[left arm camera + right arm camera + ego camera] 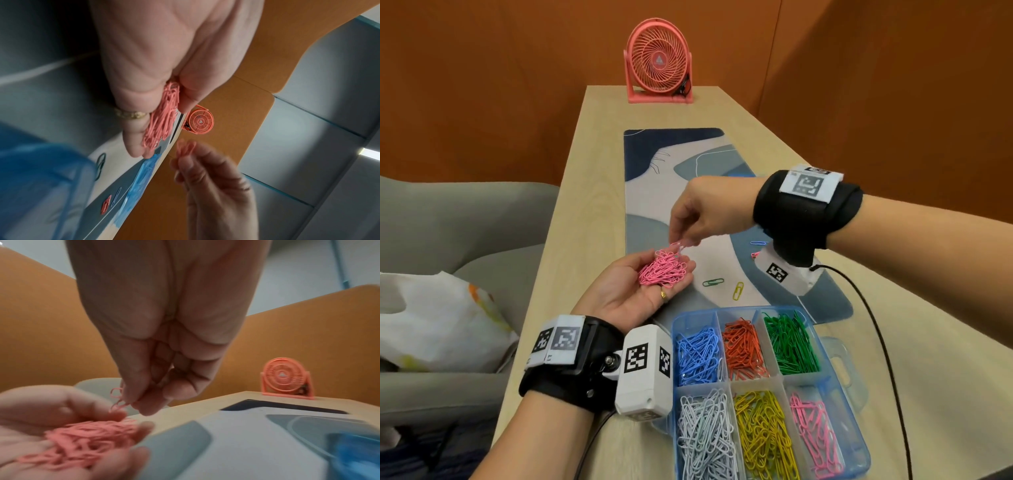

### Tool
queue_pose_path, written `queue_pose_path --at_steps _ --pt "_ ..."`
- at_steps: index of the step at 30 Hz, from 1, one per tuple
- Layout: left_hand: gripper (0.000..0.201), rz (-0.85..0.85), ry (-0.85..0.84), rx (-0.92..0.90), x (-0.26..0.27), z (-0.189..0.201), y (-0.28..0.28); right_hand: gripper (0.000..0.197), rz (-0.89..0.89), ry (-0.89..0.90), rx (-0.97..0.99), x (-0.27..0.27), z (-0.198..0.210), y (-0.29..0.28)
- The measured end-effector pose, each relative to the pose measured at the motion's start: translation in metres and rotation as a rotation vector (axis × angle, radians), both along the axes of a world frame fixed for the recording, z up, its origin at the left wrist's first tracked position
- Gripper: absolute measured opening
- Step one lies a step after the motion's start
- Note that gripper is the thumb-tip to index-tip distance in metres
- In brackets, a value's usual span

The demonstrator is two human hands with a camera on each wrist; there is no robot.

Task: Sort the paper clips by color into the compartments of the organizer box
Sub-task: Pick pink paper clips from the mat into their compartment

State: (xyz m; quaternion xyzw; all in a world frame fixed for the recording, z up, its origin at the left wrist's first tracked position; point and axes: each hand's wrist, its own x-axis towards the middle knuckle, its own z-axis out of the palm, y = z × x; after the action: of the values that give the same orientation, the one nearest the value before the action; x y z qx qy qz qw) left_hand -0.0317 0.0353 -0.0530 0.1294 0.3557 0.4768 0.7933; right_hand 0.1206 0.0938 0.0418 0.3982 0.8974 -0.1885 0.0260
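Gathering: left hand [635,289] lies palm up above the table's [592,192] left edge, fingers loosely cupped under a heap of pink clips [662,269].
Right hand: right hand [705,214] hangs just over that heap, fingertips [144,408] pressed together on a few pink clips.
Organizer box [858,425]: sits at the table's near edge; its pink compartment [815,430] is the near right one and holds fewer clips than its neighbours.
Strays: green clip [713,282], yellow clip [738,291] and blue clip [757,243] lie on the desk mat [647,192], between the hands and the box.
Doing it well: I judge the pinch should open low over the palm so nothing bounces out; keep the palm level and cupped.
Next: carry the heap right over the pink compartment before tipping, clear of the yellow one beside it.
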Motion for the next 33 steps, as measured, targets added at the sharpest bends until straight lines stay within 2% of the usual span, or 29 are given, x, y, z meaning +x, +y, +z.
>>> queue_pose_path --at_steps 4,9,15,18,25,29,33 --pt "0.034 -0.002 -0.019 -0.002 0.000 0.000 -0.001 0.020 0.064 0.008 0.010 -0.019 -0.005 -0.008" --pt "0.037 0.010 -0.014 -0.001 -0.001 -0.002 0.002 0.015 -0.059 -0.040 0.084 0.004 0.004 0.002" --pt "0.037 0.018 -0.014 0.000 -0.001 -0.003 0.003 0.018 -0.227 -0.368 0.148 0.061 -0.014 0.020" --pt "0.037 0.011 -0.013 0.012 -0.001 -0.003 0.002 0.015 -0.276 -0.447 0.104 0.080 -0.027 0.022" --pt "0.036 0.009 -0.009 0.018 -0.001 -0.003 0.002 0.001 -0.321 -0.438 0.072 0.094 -0.042 0.022" --pt "0.036 0.005 -0.012 0.018 -0.002 -0.003 0.002 0.012 -0.294 -0.441 0.010 0.097 -0.040 0.020" --pt "0.036 0.007 -0.014 0.018 -0.002 -0.003 0.002 0.011 -0.285 -0.411 0.004 0.098 -0.037 0.018"
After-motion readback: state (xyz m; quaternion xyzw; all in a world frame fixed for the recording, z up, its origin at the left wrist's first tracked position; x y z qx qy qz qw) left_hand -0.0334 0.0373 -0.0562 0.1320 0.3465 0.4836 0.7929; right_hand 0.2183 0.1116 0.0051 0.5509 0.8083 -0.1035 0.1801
